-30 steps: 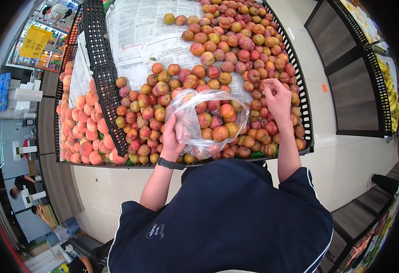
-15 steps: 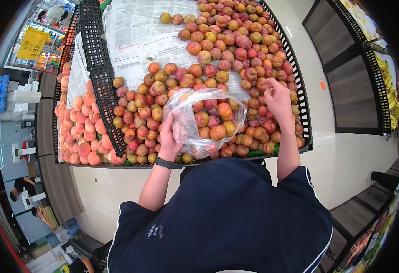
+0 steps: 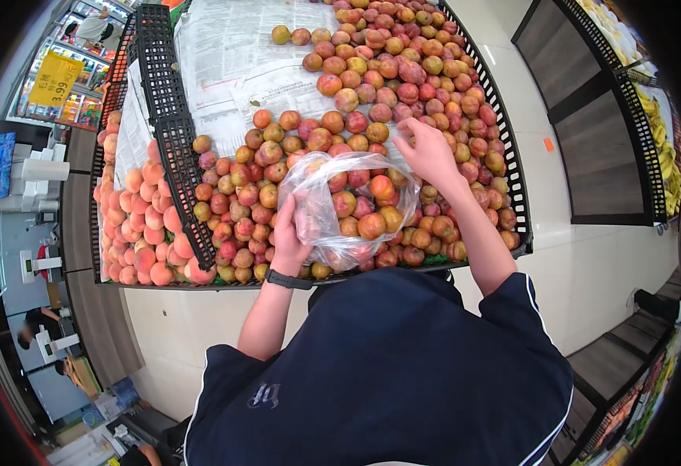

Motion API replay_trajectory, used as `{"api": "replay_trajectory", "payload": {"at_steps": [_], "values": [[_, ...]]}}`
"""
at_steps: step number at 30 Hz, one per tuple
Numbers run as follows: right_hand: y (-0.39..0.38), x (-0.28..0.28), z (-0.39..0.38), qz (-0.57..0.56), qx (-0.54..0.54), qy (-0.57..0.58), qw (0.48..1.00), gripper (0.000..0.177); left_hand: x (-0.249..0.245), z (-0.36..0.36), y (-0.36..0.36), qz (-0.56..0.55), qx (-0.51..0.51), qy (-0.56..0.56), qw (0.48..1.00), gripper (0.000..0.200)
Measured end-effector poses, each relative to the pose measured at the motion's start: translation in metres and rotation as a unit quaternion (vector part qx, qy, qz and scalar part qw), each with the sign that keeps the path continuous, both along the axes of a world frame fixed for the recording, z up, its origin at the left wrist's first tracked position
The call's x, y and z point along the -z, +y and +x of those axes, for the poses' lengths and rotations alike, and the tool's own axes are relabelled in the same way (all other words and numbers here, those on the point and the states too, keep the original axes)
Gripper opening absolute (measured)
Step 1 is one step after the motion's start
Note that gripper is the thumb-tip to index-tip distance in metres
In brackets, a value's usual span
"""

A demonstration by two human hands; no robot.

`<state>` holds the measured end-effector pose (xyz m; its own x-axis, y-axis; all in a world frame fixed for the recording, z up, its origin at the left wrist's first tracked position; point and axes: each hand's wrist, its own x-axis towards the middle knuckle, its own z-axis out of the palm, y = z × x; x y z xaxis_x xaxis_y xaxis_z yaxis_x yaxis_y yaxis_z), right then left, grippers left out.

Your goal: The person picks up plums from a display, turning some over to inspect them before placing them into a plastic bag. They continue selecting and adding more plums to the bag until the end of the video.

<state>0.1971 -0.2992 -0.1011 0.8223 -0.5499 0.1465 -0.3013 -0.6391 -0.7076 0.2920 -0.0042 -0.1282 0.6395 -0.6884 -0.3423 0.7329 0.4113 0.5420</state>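
My left hand (image 3: pixel 289 239), with a dark band on its wrist, is closed on the left side of a clear plastic bag (image 3: pixel 309 221). The bag's mouth gapes upward, and several red and yellow plums (image 3: pixel 371 226) lie inside. Over the heap, just beyond the bag's upper right rim, is my right hand (image 3: pixel 427 154). Its fingers are bent and apart, with no fruit visible between them. Loose plums (image 3: pixel 411 72) surround the bag and spread up the right side of the display.
A black crate divider (image 3: pixel 171 132) separates the plums from peaches (image 3: pixel 142 221) on the left. Newspaper (image 3: pixel 235 58) lines the display. A yellow price sign (image 3: pixel 55 79) stands at far left. Bananas (image 3: pixel 661 151) sit on a stand to the right. Other people are at the counters on the left.
My right hand has moved left from the right side of the plum heap to near the bag's upper rim. My left hand and the bag have stayed in place.
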Motion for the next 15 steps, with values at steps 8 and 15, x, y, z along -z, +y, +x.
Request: {"api": "replay_trajectory", "payload": {"at_steps": [8, 15], "values": [[0.015, 0.026, 0.038, 0.024, 0.016, -0.016, 0.999, 0.043, 0.006, 0.002, 0.003, -0.022, 0.012, 0.000, 1.000, 0.040], [0.004, 0.006, 0.018, 0.247, 0.017, -0.067, 0.967, 0.049, 0.002, 0.001, 0.000, -0.012, 0.007, -0.002, 1.000, 0.041]]}}
